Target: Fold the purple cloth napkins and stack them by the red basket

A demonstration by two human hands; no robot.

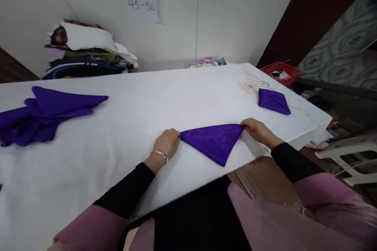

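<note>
A purple cloth napkin, folded into a triangle, lies near the front edge of the white-covered table. My left hand, with a bracelet at the wrist, pinches its left corner. At the right corner my right hand pinches the cloth between thumb and fingers. The long folded edge runs between both hands, and the third corner points toward me. Farther right rests a smaller folded purple napkin. A loose heap of purple napkins is on the left of the table.
Stacked folded clothes stand at the back left against the wall. A red basket sits beyond the far right corner, and a white plastic stool is on the floor at right. Handwritten paper signs hang on the wall.
</note>
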